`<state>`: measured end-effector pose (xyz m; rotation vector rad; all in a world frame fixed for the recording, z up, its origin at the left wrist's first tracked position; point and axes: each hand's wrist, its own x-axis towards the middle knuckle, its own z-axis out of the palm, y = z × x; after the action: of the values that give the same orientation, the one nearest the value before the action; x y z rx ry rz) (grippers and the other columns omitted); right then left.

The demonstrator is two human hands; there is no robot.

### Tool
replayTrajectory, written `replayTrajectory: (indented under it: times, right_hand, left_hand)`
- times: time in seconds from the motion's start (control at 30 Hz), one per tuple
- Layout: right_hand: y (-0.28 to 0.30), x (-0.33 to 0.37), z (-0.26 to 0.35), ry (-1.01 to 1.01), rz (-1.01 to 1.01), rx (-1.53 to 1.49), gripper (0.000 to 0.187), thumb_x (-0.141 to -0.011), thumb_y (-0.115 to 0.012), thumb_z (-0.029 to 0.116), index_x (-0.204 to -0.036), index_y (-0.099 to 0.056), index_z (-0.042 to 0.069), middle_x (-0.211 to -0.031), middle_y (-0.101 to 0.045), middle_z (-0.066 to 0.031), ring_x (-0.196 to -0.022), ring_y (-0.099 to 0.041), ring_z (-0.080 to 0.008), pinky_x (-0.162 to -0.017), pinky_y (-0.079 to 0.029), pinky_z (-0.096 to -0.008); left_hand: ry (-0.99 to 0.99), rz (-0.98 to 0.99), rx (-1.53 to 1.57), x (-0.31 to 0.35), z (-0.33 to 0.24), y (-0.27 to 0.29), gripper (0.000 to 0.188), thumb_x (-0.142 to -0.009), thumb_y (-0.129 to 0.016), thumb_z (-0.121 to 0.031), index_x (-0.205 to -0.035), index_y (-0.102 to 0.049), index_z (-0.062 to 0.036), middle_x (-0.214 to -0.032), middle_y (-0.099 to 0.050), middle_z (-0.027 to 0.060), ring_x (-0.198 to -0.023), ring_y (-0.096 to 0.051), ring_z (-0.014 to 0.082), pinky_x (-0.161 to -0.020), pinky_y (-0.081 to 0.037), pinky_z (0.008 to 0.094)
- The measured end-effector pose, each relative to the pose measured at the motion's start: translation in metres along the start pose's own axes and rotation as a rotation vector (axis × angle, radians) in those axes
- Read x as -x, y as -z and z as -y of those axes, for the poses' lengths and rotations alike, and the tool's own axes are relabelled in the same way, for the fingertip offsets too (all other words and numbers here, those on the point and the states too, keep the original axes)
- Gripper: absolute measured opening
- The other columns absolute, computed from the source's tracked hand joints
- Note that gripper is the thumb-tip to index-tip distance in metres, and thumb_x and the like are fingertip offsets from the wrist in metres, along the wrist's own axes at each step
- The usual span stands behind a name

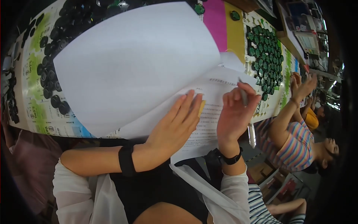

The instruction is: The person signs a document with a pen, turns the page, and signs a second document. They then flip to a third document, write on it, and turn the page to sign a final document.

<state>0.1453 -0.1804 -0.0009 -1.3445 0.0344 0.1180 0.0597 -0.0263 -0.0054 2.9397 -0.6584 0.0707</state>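
Observation:
A large white sheet (138, 67), blank on its upper side, bulges up across the middle of the table. Partly under it lies a printed sheet (205, 128) with lines of dark text. My left hand (177, 121) rests palm down on the papers, fingers stretched toward the far side. A small yellow strip (201, 108) shows beside its fingers; whether it is worn or lies on the paper is unclear. Over the printed sheet's right edge, my right hand (236, 114) has its fingers curled around a slim pen (240, 79), mostly hidden by them.
Black round parts (46, 74) crowd the table's left and far side. Many green round parts (264, 56) stand grouped at the right. A silvery, narrow object (252, 135) sits by the near right edge. A co-worker in a striped shirt (294, 149) works at the right.

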Motion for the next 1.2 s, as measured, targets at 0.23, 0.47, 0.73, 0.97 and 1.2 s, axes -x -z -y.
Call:
replayTrajectory:
  times: [0.23, 0.47, 0.73, 0.97, 1.2]
  right_hand:
    - [-0.017, 0.001, -0.008, 0.049, 0.042, 0.247, 0.008, -0.098, -0.055, 0.015, -0.1, -0.051, 0.008, -0.076, -0.042, -0.0001, -0.06, -0.031, -0.0059, -0.052, -0.029, -0.0208]
    - [-0.002, -0.011, -0.01, 0.086, 0.105, 0.475, 0.022, -0.075, -0.061, -0.001, -0.077, -0.041, 0.007, -0.073, -0.048, -0.0003, -0.058, -0.035, -0.0048, -0.053, -0.03, -0.0203]
    - [-0.009, -0.006, -0.012, 0.085, 0.058, 0.535, 0.03, -0.072, -0.07, -0.004, -0.074, -0.042, 0.006, -0.07, -0.051, -0.0011, -0.062, -0.039, -0.0046, -0.058, -0.033, -0.0205]
    - [-0.005, -0.006, -0.014, 0.102, 0.061, 0.535, 0.031, -0.071, -0.071, -0.005, -0.073, -0.042, 0.006, -0.068, -0.053, -0.0029, -0.06, -0.039, -0.0045, -0.056, -0.033, -0.0209]
    - [-0.008, -0.007, -0.016, 0.114, 0.034, 0.541, 0.031, -0.07, -0.07, -0.006, -0.073, -0.041, 0.006, -0.067, -0.053, -0.0033, -0.06, -0.038, -0.0045, -0.056, -0.032, -0.0207]
  left_hand:
    - [0.05, -0.058, 0.109, -0.004, -0.004, -0.007, 0.037, -0.084, -0.058, -0.023, -0.114, -0.059, -0.001, -0.142, -0.049, 0.0191, -0.135, -0.043, 0.0313, -0.115, -0.032, 0.0433]
    - [0.04, -0.043, 0.315, -0.01, 0.006, -0.004, 0.026, -0.082, -0.056, -0.018, -0.104, -0.058, -0.0038, -0.139, -0.051, 0.0179, -0.134, -0.045, 0.0317, -0.115, -0.033, 0.0428]
    - [0.047, -0.026, 0.278, -0.012, 0.009, -0.002, 0.03, -0.085, -0.057, -0.023, -0.109, -0.057, -0.0053, -0.137, -0.054, 0.0121, -0.133, -0.047, 0.0306, -0.113, -0.035, 0.0432]
    - [-0.036, 0.046, 0.162, -0.013, 0.013, 0.004, 0.028, -0.092, -0.053, -0.028, -0.111, -0.059, -0.0084, -0.136, -0.055, 0.008, -0.134, -0.048, 0.0284, -0.112, -0.035, 0.0431]
    - [-0.025, 0.042, 0.146, -0.012, 0.011, 0.002, 0.027, -0.091, -0.053, -0.029, -0.108, -0.06, -0.0087, -0.137, -0.054, 0.0088, -0.134, -0.047, 0.0299, -0.112, -0.035, 0.0445]
